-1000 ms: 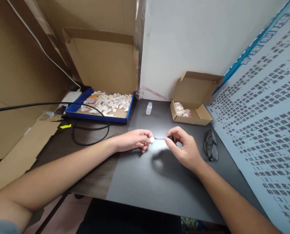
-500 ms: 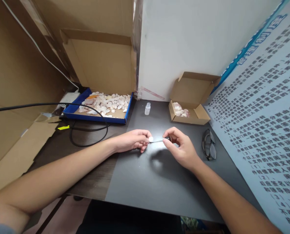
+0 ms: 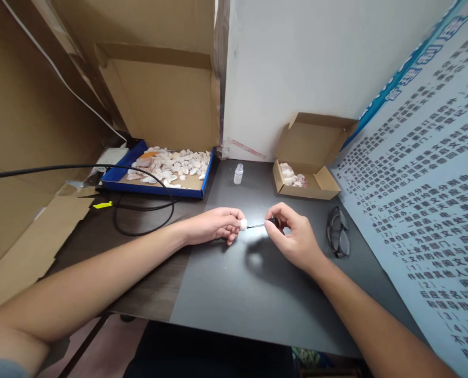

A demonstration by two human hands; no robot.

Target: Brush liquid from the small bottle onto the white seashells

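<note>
My left hand (image 3: 214,227) pinches a small white shell (image 3: 243,224) between thumb and fingertips above the dark desk. In the fingers of my right hand (image 3: 295,236) is a thin applicator brush (image 3: 256,226) with a black cap-like end, partly hidden by the thumb. The brush's tip reaches the shell's right side; I cannot tell whether it touches. Beyond both hands stands a small clear bottle (image 3: 237,175) with no cap on its neck.
A blue-edged cardboard box (image 3: 157,192) of shells (image 3: 179,165) lies back left. A smaller cardboard box (image 3: 307,192) with shells (image 3: 292,176) stands back right. Glasses (image 3: 338,232) lie at the right. A black cable (image 3: 143,234) loops at the left, near a yellow strip (image 3: 103,205).
The brush and my right hand have shifted slightly right and up. The shell now shows more of its face in my left fingers. The view has tilted a little.
</note>
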